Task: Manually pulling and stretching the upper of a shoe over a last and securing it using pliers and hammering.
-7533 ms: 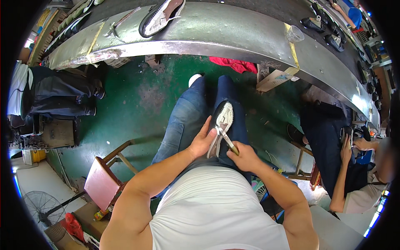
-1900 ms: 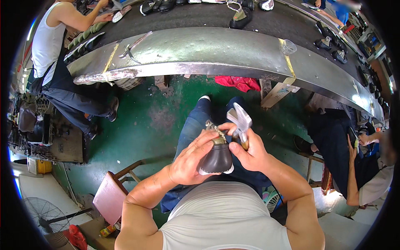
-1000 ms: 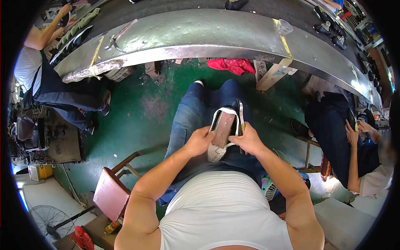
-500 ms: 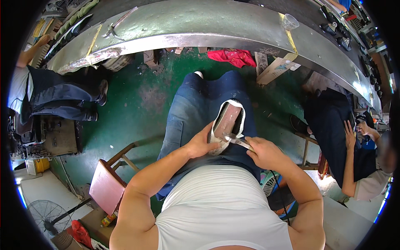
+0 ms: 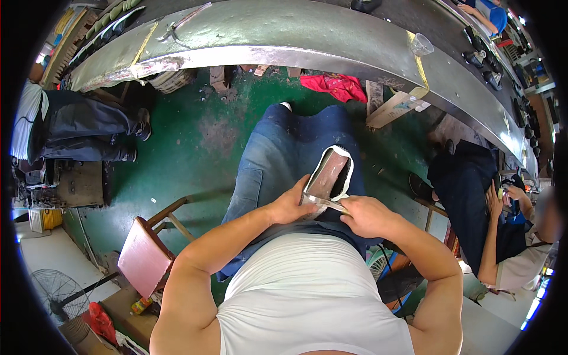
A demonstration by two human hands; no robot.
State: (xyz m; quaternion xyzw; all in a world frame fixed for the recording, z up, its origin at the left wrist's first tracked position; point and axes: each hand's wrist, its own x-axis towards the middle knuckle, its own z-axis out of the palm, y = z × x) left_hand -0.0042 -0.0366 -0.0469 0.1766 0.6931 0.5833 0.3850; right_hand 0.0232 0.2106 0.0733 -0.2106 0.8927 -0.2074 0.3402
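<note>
A shoe upper on a last (image 5: pixel 331 174), brown sole side up with a white rim, rests on my lap over blue jeans. My left hand (image 5: pixel 293 204) grips its near end from the left. My right hand (image 5: pixel 364 214) holds a thin metal tool (image 5: pixel 324 202) whose tip lies across the shoe's near edge, between the two hands.
A long curved metal bench (image 5: pixel 284 35) runs across the top, with shoes (image 5: pixel 476 50) on its right part. A red cloth (image 5: pixel 334 86) lies on the green floor. A red stool (image 5: pixel 145 257) stands at my left. Seated people work at left (image 5: pixel 71 124) and right (image 5: pixel 497 231).
Earlier I held the shoe up in both hands and turned it. Now it lies sole up on my lap, and my right hand has brought the tool to its near edge.
</note>
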